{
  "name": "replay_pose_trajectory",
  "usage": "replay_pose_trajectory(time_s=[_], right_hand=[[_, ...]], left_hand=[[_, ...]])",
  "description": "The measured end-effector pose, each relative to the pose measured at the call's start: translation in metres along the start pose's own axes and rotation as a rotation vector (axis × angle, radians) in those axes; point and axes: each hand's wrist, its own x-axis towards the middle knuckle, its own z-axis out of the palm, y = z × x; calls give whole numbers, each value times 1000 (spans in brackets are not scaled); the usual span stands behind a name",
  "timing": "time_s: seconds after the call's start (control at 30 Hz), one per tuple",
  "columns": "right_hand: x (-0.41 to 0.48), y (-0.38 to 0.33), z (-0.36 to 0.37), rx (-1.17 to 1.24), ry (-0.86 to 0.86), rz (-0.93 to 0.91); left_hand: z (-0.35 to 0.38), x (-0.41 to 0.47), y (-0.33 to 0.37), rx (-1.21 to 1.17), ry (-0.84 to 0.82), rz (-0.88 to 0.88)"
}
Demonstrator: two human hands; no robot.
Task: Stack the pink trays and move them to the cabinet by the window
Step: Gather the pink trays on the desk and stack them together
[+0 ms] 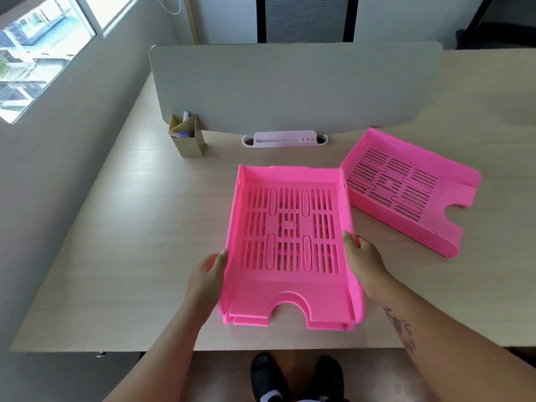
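A pink slotted tray [290, 288] sits nested on another pink tray, whose edge shows beneath it at the front, near the desk's front edge. My left hand [207, 274] grips the stack's left wall, and my right hand [364, 261] grips its right wall. A third pink tray [406, 190] lies alone at an angle on the desk to the right, its near corner touching the stack's far right corner. No cabinet is in view.
The wooden desk [130, 242] carries a grey divider panel [290, 88] along the back, a cardboard pen holder [187, 134] at the left and a white cable tray [284, 139]. A window [37, 53] is at the upper left. My shoes show below the desk edge.
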Motion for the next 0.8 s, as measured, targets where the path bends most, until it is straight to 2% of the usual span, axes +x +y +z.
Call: replay_pose_trajectory(time_s=[0.23, 0.37, 0.5, 0.57, 0.67, 0.8], right_hand=[[13, -27, -31, 4, 51, -32], [32, -36, -65, -6, 127, -90], [60, -34, -109, -44, 197, -104], [79, -29, -133, -80, 203, -118], [110, -18, -169, -112, 201, -133], [153, -4, -217, -160, 191, -178]], left_hand=[[-16, 42, 45, 105, 183, 189], [10, 53, 94, 149, 177, 320], [57, 57, 133, 410, 215, 595], [88, 55, 154, 447, 193, 672], [141, 51, 177, 411, 127, 704], [212, 49, 201, 360, 105, 651]])
